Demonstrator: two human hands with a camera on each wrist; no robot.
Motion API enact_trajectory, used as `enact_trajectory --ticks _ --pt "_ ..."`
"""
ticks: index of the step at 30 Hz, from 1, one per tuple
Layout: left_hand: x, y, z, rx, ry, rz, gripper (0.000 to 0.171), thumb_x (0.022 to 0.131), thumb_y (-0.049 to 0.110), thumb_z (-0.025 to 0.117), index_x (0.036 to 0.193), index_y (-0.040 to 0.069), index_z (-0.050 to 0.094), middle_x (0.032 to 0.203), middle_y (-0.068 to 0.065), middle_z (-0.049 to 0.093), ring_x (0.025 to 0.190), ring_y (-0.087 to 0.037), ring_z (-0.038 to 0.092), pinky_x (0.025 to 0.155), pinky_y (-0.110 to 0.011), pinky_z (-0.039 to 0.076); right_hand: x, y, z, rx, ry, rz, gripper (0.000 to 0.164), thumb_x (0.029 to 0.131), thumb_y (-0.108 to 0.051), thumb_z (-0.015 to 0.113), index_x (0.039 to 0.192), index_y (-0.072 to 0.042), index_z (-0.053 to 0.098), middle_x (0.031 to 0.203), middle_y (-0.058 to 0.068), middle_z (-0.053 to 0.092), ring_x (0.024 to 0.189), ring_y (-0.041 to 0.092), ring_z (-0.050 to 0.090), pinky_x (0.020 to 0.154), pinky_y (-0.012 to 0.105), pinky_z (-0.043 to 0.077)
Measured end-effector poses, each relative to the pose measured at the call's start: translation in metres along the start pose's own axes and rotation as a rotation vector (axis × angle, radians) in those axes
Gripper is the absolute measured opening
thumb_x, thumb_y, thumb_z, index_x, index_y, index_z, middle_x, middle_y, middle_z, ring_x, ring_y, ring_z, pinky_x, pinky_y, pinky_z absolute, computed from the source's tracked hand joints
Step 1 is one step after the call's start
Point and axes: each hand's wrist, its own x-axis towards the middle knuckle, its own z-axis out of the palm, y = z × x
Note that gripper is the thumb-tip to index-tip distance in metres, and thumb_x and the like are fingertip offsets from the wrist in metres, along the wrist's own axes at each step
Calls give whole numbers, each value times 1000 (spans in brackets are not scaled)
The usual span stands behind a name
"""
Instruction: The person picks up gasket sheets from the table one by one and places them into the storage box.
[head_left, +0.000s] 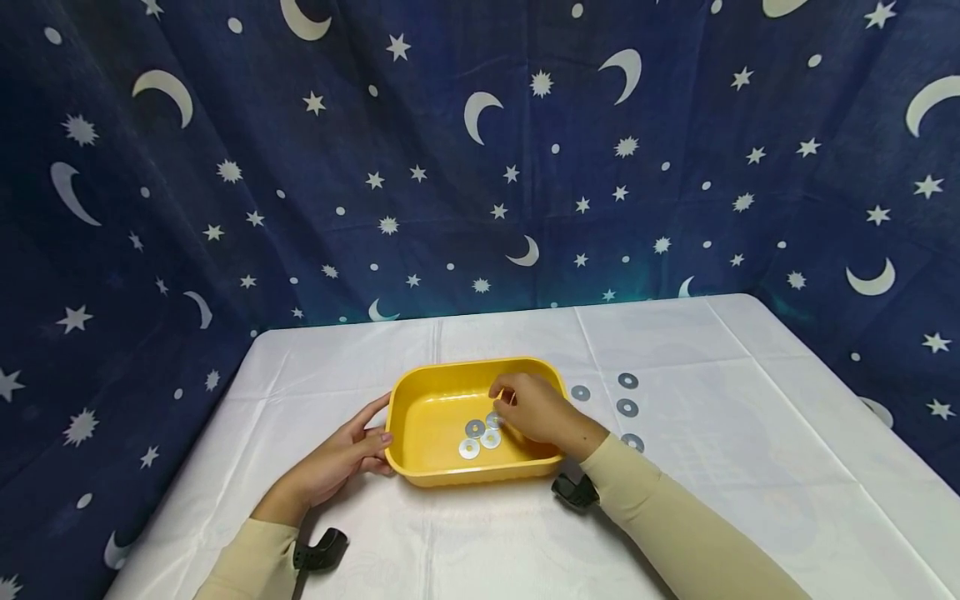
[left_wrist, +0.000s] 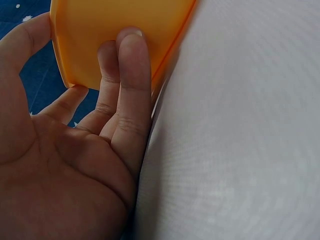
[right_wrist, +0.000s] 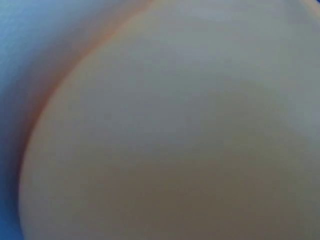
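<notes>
Two hands at a yellow tray, four washers inside.
In the head view we see the left hand (head_left: 333, 467) gripping the left end of the yellow tray (head_left: 420, 417); the right hand (head_left: 542, 415) reaches over its right end, fingers bent above the washers (head_left: 469, 456) — whether they pinch one, we cannot tell. The tray sits on a white-covered table (head_left: 465, 542) before a blue moon-and-star curtain (head_left: 450, 242); four more washers (head_left: 622, 407) lie right of it, the nearest partly behind the right wrist. In the left wrist view we find fingertips against the tray's outer wall; our right wrist view — only blurred surfaces.
</notes>
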Motion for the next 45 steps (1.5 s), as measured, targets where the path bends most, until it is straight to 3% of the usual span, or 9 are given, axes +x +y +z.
enact_trajectory --ticks 8,18,36,45 --pt "-1 1 0 -1 3 -1 75 103 24 54 162 23 8 123 -17 58 90 -16 66 83 -28 61 -16 -4 -27 38 122 -118 15 93 -9 66 105 -5 73 86 0 66 77 14 54 67 23 49" --pt "-2 0 -1 1 16 -10 77 102 26 57 162 24 8 127 -19 57 89 -17 66 82 -28 61 -30 15 -52 52 248 -71 16 95 -12 65 109 -7 71 87 3 63 81 19 55 68 26 51" --pt "0 1 -1 0 -6 -1 77 103 25 55 162 22 6 128 -20 57 90 -17 67 83 -28 61 -26 62 -73 42 261 63 19 97 -17 61 113 -10 70 92 7 65 80 21 57 67 30 50" --pt "0 1 -1 11 -10 6 75 104 24 53 162 22 5 129 -20 58 92 -17 68 84 -28 61 -22 81 -73 28 182 145 22 97 -14 60 116 -6 68 92 10 64 75 21 55 61 27 50"
